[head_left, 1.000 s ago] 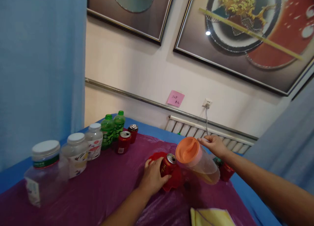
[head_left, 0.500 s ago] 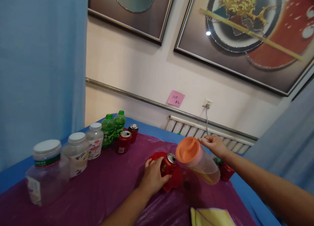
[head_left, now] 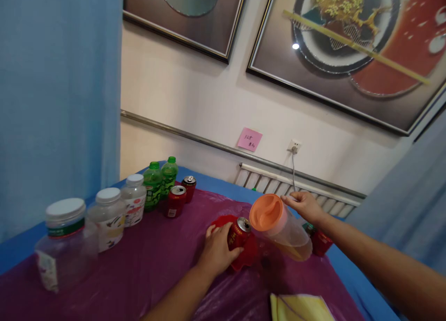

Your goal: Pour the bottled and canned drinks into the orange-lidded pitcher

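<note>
My left hand [head_left: 219,249] is wrapped round a red drink can [head_left: 239,233], which stands in a red scalloped plate [head_left: 248,256]. My right hand [head_left: 306,206] grips the handle of a clear plastic pitcher [head_left: 291,235] with an orange lid [head_left: 267,212]. The pitcher is tilted to the left, its lid beside the top of the can. Some yellowish liquid lies low in the pitcher. Whether any liquid leaves the spout cannot be made out. The handle is mostly hidden by my fingers.
Lidded clear jars [head_left: 66,246], green bottles [head_left: 152,186] and two red cans [head_left: 176,201] line the left side of the purple-covered table [head_left: 156,265]. Another red can [head_left: 321,242] stands behind the pitcher. A folded yellow cloth [head_left: 301,308] lies at the front. A radiator [head_left: 268,184] is behind.
Almost nothing differs. Both hands, the can and the tilted pitcher hold nearly the same places, while the whole view shifts very slightly.
</note>
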Action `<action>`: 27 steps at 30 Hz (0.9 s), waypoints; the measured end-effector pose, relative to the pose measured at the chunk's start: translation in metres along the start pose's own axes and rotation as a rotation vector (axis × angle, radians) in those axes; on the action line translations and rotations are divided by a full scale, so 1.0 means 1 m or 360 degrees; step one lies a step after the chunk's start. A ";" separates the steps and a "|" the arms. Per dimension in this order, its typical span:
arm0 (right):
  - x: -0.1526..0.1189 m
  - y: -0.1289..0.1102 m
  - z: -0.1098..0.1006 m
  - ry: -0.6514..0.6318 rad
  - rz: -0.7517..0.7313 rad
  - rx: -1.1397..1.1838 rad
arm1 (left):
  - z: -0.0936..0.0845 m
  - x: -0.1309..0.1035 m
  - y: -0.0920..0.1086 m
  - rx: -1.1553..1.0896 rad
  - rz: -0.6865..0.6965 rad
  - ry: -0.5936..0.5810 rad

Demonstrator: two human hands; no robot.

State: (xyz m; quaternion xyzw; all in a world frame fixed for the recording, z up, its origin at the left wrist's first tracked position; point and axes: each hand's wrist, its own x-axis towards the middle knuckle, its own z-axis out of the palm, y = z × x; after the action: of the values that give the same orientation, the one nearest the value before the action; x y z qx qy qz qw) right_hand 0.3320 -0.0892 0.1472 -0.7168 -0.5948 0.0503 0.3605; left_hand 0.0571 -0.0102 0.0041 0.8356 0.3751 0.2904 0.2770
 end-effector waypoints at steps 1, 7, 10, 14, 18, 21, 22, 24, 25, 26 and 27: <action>0.000 0.000 0.000 -0.0001 -0.0003 0.0001 | 0.000 0.000 0.000 0.0002 -0.0002 0.0002; 0.000 0.002 0.000 -0.0010 0.0003 0.0003 | 0.002 0.000 -0.001 0.0016 -0.0009 0.0016; 0.001 0.002 -0.001 -0.0005 0.0010 -0.0008 | 0.002 0.000 -0.002 0.0023 0.0000 -0.0001; 0.001 0.002 -0.003 -0.0004 0.0005 -0.0020 | 0.002 -0.001 -0.002 0.0013 0.0011 0.0004; 0.001 0.003 -0.004 -0.0010 -0.0003 -0.0031 | 0.001 -0.001 -0.001 0.0008 0.0003 0.0000; 0.001 0.003 -0.005 -0.0009 -0.0007 -0.0034 | 0.000 -0.001 -0.001 0.0009 -0.0009 -0.0023; 0.001 0.003 -0.005 -0.0008 -0.0008 -0.0035 | 0.000 -0.001 -0.001 0.0009 -0.0007 -0.0022; 0.001 0.004 -0.005 -0.0007 -0.0011 -0.0037 | 0.000 -0.001 0.000 0.0010 0.0003 -0.0013; 0.001 0.004 -0.005 -0.0008 -0.0013 -0.0038 | 0.000 -0.001 0.000 0.0013 0.0004 -0.0008; 0.001 0.004 -0.005 -0.0009 -0.0013 -0.0040 | 0.000 -0.001 0.000 0.0016 0.0002 -0.0004; 0.001 0.004 -0.005 -0.0011 -0.0012 -0.0042 | 0.000 -0.001 0.000 0.0018 -0.0001 -0.0003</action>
State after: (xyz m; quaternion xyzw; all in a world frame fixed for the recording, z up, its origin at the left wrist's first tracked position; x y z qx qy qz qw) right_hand 0.3384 -0.0912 0.1492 -0.7191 -0.5993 0.0436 0.3491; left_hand 0.0561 -0.0113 0.0042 0.8372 0.3768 0.2875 0.2728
